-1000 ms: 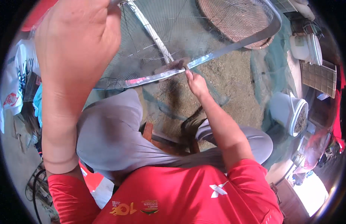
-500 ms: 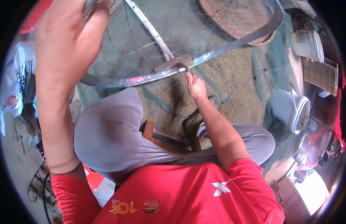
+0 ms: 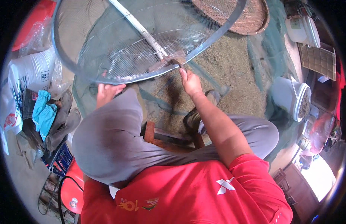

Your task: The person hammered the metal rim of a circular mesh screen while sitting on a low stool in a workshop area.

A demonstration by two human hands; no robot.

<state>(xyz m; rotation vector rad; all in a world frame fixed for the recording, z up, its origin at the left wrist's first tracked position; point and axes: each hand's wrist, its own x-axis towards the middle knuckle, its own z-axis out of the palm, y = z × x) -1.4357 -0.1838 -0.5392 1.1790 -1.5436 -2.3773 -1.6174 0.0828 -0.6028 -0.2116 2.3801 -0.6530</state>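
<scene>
Over green netting (image 3: 257,71) slants a mesh sieve (image 3: 124,61), the right hand (image 3: 191,84) closed round its handle (image 3: 177,62), the left hand (image 3: 108,92) at its rim (image 3: 150,75), grip unclear. Brown loose material (image 3: 236,82) already lies below; what remains can't be told.

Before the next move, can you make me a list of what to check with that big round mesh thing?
1. Right hand closed on the dark handle at the near rim: ok.
2. Left hand at the rim of the mesh frame: ok.
3. Left hand's grip firm: cannot tell, the rim hides part of it.
4. Whole mesh frame in view: not ok, the picture's top edge cuts it off.
5. Woven tray not touching the frame: cannot tell, they overlap in this view.
6. White bucket away from both hands: ok.
</scene>
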